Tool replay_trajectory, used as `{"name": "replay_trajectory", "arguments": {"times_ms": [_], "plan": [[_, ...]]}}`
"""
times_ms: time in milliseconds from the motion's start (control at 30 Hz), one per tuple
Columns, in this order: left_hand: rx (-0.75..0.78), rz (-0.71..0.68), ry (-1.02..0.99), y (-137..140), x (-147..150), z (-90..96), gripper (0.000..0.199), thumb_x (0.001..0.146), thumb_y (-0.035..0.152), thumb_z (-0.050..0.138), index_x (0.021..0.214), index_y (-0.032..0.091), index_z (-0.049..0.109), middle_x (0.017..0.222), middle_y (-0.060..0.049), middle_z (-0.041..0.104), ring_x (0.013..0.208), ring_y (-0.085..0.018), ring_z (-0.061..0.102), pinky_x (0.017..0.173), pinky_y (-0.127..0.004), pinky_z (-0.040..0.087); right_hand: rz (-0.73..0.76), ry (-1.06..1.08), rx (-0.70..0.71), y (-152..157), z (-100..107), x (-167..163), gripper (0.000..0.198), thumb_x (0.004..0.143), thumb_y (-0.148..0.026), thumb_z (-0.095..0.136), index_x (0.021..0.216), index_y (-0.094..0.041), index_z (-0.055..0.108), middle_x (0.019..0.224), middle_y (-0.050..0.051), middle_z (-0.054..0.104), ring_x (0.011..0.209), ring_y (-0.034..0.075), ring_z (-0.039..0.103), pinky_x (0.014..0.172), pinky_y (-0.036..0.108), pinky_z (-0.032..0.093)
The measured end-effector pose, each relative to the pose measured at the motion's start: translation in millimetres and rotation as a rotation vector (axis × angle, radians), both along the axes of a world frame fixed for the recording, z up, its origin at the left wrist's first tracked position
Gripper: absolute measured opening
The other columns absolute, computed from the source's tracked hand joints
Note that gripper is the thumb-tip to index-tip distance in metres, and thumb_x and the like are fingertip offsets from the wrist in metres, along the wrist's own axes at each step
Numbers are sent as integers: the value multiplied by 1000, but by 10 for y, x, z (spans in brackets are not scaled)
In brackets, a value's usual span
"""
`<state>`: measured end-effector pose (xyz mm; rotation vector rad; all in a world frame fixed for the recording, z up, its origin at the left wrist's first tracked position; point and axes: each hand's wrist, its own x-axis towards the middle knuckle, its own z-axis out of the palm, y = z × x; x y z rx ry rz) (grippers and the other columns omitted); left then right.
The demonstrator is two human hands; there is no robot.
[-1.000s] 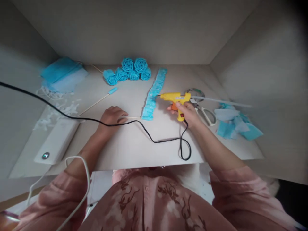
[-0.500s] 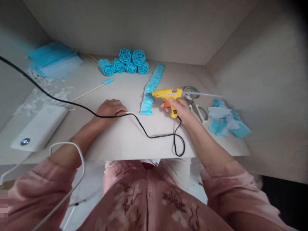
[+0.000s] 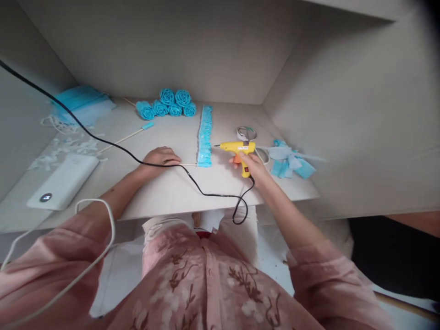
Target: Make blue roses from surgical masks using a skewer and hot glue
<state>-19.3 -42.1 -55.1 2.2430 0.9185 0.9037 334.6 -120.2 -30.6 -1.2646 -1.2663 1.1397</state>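
My right hand (image 3: 250,168) grips a yellow hot glue gun (image 3: 239,147), a finger at its orange trigger and a clear glue stick out of its back. The nozzle points left, just apart from a gathered blue strip (image 3: 205,135) lying flat on the table. My left hand (image 3: 161,158) rests on the table, closed around a thin wooden stick (image 3: 189,164). The far end of that stick meets the near end of the strip. Across my left wrist runs the gun's black cord (image 3: 209,195).
Several rolled blue flowers (image 3: 175,103) are stacked at the back. A blue-tipped stick (image 3: 129,135), blue masks (image 3: 82,103), white scraps (image 3: 65,149) and a white power bank (image 3: 63,181) lie left. Tape (image 3: 246,133), scissors (image 3: 263,156) and blue fabric pieces (image 3: 292,162) sit right.
The glue gun's nozzle has come off the blue strip to its right. The strip now lies straighter. My left hand still holds the stick, and the camera view has shifted.
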Motion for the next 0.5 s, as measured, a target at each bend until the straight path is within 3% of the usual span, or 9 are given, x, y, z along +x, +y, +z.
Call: {"name": "replay_trajectory", "arguments": {"times_ms": [100,200,333,400,467,500], "plan": [[3,61,-4,21,-16,-36,31,85,53,67,80,26,83,82,-9,77,78,-25,66,76,-33,48,-62,91,-2,-35,-19,-2,56,74,-76,78,77,-20,74,71,4,73,70,15,67,69,26,56],[-100,164,-29,46,-40,-17,28,84,49,69,86,24,83,86,-8,78,77,-24,67,73,-31,48,-75,214,-18,37,23,-29,54,74,-74,81,84,-22,73,82,5,77,65,14,66,72,28,61],[-248,160,48,239,14,262,21,81,38,79,93,22,84,96,-7,80,86,-26,69,81,-33,51,-43,303,33,339,119,-63,50,77,-71,80,91,-24,71,88,4,78,65,14,66,77,32,65],[-182,178,86,448,118,486,19,80,30,81,96,20,84,94,-8,78,83,-26,68,87,-37,51,-80,327,68,540,138,-91,49,78,-71,79,94,-26,69,89,3,77,66,15,67,75,33,66],[21,264,94,721,284,694,18,81,23,79,98,18,83,86,-8,74,82,-27,66,93,-42,51,-137,327,90,702,120,-126,49,79,-73,75,95,-27,67,89,3,77,65,16,66,72,33,65],[83,294,96,875,388,774,19,83,21,77,100,19,83,88,-8,73,90,-30,67,98,-45,49,-157,319,100,753,99,-142,49,79,-74,73,94,-27,67,89,3,77,65,16,66,71,34,65]]}}
